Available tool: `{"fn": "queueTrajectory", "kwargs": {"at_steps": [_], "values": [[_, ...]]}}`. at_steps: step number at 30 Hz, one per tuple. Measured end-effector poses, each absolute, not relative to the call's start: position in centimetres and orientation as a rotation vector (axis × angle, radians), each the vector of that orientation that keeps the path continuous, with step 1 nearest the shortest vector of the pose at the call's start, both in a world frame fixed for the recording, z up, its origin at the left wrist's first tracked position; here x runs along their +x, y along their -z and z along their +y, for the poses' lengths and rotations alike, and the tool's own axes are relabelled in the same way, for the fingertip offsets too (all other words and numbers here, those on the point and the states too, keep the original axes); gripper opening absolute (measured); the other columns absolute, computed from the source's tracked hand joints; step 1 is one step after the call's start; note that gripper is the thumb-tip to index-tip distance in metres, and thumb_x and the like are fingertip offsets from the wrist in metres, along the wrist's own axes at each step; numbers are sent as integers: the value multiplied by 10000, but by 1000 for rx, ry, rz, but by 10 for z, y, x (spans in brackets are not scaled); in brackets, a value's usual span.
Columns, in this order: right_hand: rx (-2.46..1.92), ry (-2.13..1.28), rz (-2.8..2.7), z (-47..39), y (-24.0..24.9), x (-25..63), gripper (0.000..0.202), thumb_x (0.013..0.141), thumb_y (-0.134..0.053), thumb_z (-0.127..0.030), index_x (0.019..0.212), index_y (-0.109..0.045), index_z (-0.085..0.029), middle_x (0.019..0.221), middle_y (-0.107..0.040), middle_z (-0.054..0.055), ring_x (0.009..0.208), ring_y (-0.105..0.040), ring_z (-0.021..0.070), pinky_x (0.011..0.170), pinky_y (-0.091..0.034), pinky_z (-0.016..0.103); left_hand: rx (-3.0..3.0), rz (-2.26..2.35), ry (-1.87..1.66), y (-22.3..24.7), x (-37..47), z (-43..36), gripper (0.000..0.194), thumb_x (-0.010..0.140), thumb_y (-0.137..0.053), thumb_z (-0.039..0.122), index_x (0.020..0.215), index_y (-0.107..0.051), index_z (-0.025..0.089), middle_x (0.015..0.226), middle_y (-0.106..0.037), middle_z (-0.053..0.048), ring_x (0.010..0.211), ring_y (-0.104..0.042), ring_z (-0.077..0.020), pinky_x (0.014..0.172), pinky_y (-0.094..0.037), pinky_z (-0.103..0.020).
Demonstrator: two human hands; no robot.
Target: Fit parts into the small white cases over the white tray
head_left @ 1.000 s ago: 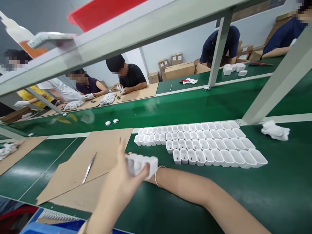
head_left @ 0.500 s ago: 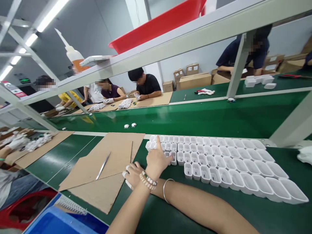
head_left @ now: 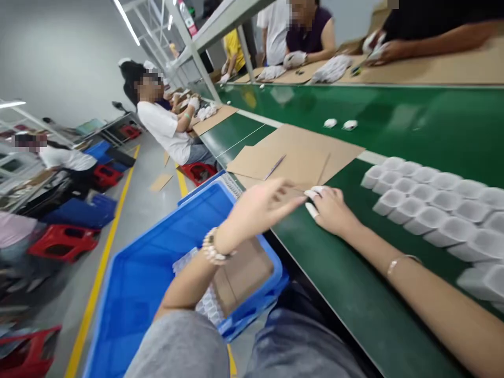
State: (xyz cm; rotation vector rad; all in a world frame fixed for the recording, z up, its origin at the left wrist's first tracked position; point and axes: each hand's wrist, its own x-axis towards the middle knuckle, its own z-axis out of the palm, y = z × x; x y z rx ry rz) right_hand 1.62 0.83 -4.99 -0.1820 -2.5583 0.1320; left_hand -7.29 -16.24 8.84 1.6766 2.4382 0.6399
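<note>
My left hand [head_left: 260,207], with a beaded bracelet at the wrist, hangs over the edge of a blue bin [head_left: 134,268], fingers apart and slightly blurred, holding nothing. On the green table [head_left: 334,283] rests my right hand [head_left: 328,210], white covers on some fingertips, its fingers spread beside the cardboard [head_left: 295,157]. Tweezers [head_left: 274,167] lie on that cardboard. Rows of white cups [head_left: 429,223] stand to the right of my right hand. Inside the bin are more clear plastic cups [head_left: 210,304] and a cardboard piece [head_left: 244,273].
Two small white parts [head_left: 349,125] sit on the green belt [head_left: 413,110] behind the table. A seated person in a white shirt [head_left: 163,128] works at the left, near a red stool [head_left: 199,172]. Other people work across the belt.
The view has swung left and down, bringing the blue bin into fuller view. My left hand has left the cups and moved left over the bin's edge; my right hand stays on the table.
</note>
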Motion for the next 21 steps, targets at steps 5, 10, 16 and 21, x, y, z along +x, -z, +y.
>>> {"fn": "queueTrajectory", "kwargs": {"at_steps": [5,10,16,21], "values": [[-177,-190,-2624,20,71,11,366,956,-375,-264,1171,-608,-80,1150,-594,218,1099,-520,305,869,-371,452,864,2717,204,17,-161,-340,400,912,-576,399,1214,-538,139,1154,-609,-136,1116,-572,-272,944,-450,-372],[-192,-128,-2617,19,69,12,557,1003,-232,-409,1152,-635,-55,1122,-595,260,1077,-518,294,859,-323,452,488,2550,464,130,-189,-469,440,909,-603,355,1281,-512,138,1193,-584,-119,1049,-594,-244,911,-489,-455],[-185,11,-2593,20,71,12,565,998,-204,-438,1128,-624,-83,1094,-617,224,1028,-563,307,835,-372,444,368,2515,541,195,-239,-537,551,919,-578,393,1398,-413,175,1424,-418,-141,1287,-427,-314,1056,-352,-556],[-220,54,-2617,25,76,14,519,979,-233,-467,1150,-584,-124,1053,-638,189,1035,-573,324,835,-398,452,390,2493,563,233,-286,-547,593,909,-595,383,1426,-379,191,1497,-324,-135,1354,-335,-335,1095,-280,-581]]}}
